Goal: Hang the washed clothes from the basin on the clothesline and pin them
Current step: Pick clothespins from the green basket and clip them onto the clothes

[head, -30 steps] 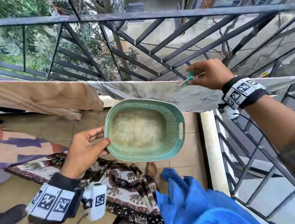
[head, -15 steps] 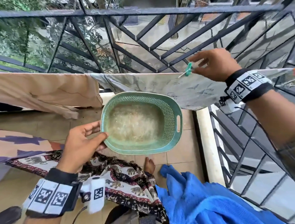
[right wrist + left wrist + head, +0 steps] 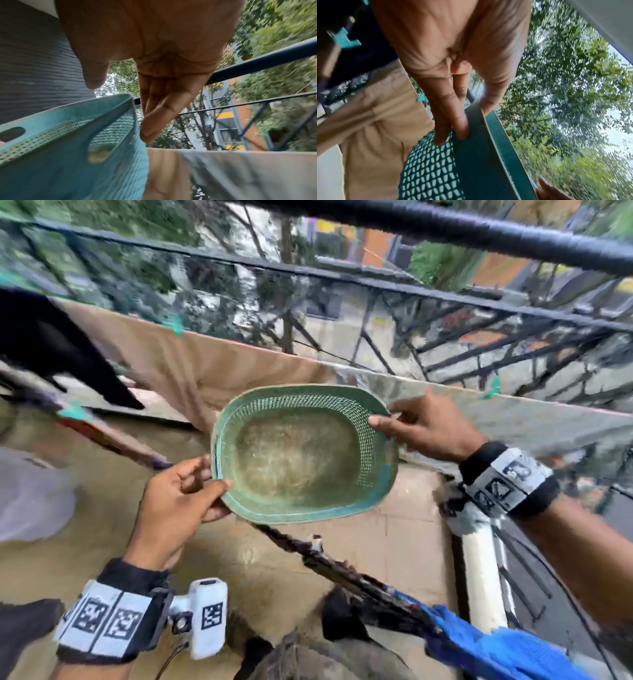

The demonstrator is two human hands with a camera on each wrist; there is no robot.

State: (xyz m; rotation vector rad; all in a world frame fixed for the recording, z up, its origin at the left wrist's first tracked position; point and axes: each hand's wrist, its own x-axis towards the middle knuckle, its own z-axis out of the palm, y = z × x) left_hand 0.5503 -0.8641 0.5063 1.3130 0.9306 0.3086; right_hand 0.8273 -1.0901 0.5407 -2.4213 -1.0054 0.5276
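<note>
Left hand [image 3: 174, 501] holds the near rim of the green basin [image 3: 305, 453], thumb on top. Right hand [image 3: 424, 428] holds the far rim with thumb inside and fingers outside. Behind the basin, a tan cloth [image 3: 191, 364] and a grey cloth [image 3: 513, 422] hang on the clothesline, with green pins [image 3: 493, 388].

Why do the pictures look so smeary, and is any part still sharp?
Head view: the railing and hung cloths smear, likely from fast head motion; the basket is clearer. Left wrist view: leaves streak, the left hand is fairly sharp. Right wrist view: the right hand is sharpest, the basket and background blur.
</note>
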